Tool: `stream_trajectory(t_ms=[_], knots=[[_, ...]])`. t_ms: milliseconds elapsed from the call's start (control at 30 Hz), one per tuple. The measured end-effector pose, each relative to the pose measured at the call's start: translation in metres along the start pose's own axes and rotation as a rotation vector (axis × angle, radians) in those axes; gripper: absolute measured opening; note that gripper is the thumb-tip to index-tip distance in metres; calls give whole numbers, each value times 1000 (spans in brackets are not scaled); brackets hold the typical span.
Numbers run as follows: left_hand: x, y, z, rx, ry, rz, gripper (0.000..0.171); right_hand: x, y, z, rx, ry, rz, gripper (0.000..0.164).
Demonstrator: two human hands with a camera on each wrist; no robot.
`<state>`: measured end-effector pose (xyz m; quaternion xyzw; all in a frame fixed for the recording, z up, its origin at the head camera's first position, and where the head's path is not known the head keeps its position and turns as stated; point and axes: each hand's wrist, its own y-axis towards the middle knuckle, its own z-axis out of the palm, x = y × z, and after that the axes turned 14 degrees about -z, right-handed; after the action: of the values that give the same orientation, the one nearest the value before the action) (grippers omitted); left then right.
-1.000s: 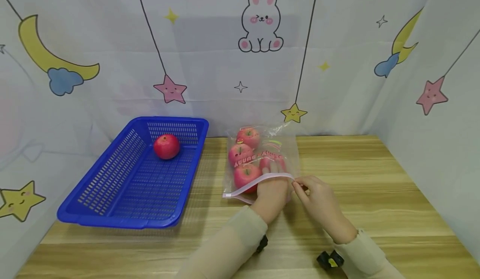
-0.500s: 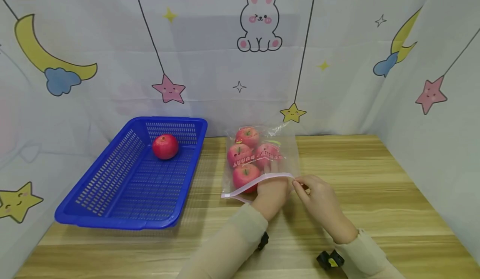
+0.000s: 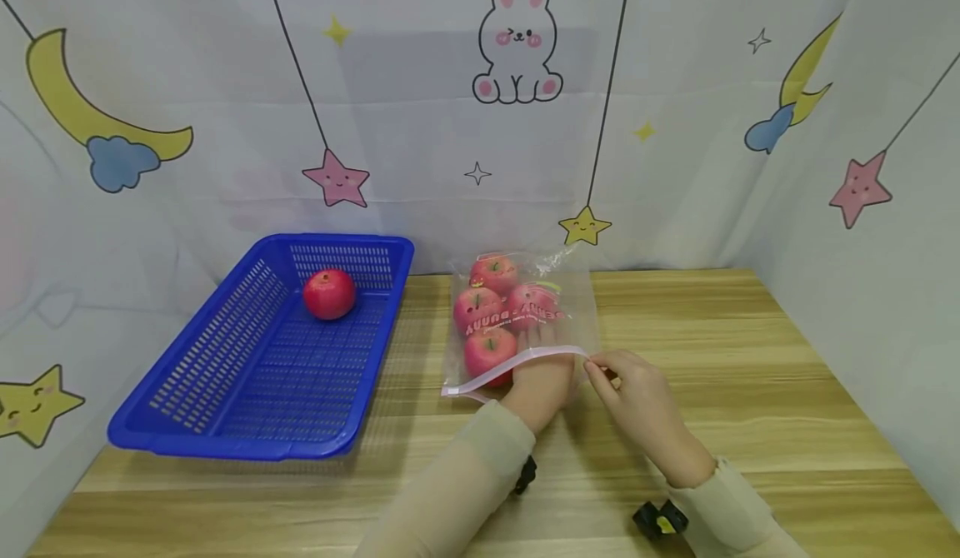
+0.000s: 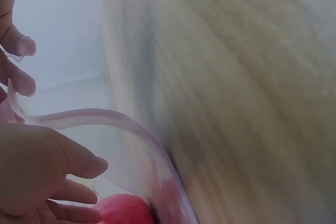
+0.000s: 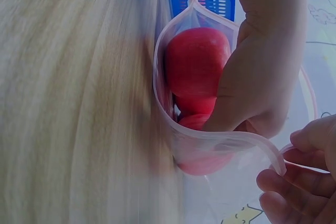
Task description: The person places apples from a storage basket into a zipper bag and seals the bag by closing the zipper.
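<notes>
A clear zip bag (image 3: 577, 287) with pink print lies on the table and holds several red apples (image 3: 490, 351). My left hand (image 3: 543, 379) reaches in through its mouth. Its fingers (image 4: 73, 190) are extended, close to an apple (image 3: 531, 304) at the right of the group; the plastic partly veils them. At the right end of the pink zip edge (image 5: 247, 137), my right hand (image 3: 633, 391) pinches the rim between thumb and fingers. In the right wrist view the bag's mouth gapes around the left wrist, and apples (image 5: 197, 61) show inside.
To the left stands a blue plastic basket (image 3: 300, 445) with one red apple (image 3: 329, 294) at its far end. A white printed curtain (image 3: 420, 125) hangs behind the wooden table (image 3: 690, 325). Black devices (image 3: 660, 520) are near both wrists.
The left fingers have let go of the apple inside the bag and drawn back slightly toward its mouth. That apple now sits against the others. The right hand keeps its pinch.
</notes>
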<state>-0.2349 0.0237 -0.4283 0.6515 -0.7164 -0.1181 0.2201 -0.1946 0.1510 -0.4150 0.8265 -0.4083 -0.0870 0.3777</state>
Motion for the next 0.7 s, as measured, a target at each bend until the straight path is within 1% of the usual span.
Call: stream_trajectory(t_ms=[100, 167, 233, 267, 300, 400, 467, 500, 567, 700], knots=[[0, -2, 0, -27, -2, 0, 60, 1, 0, 0, 1, 7, 5, 5], [1, -3, -1, -25, -3, 5, 62, 1, 0, 0, -1, 9, 7, 5], [1, -4, -4, 5, -14, 13, 61, 1, 0, 0, -1, 7, 8, 5], [1, -4, -6, 27, -21, 19, 57, 1, 0, -1, -1, 6, 8, 5], [1, -5, -9, 57, -29, 26, 51, 1, 1, -1, -1, 7, 11, 5], [1, -6, -16, 155, -76, 41, 27, 1, 2, -2, 1, 12, 19, 4], [2, -7, -19, 201, -108, 47, 14, 2, 2, -2, 1, 16, 23, 5], [2, -8, -21, 219, -122, 46, 11, 2, 2, -2, 1, 17, 25, 5], [3, -9, -23, 241, -137, 44, 10, 2, 2, -2, -1, 16, 24, 4], [5, -12, -26, 237, -137, 50, 10, 2, 1, -2, -10, 15, 24, 5]])
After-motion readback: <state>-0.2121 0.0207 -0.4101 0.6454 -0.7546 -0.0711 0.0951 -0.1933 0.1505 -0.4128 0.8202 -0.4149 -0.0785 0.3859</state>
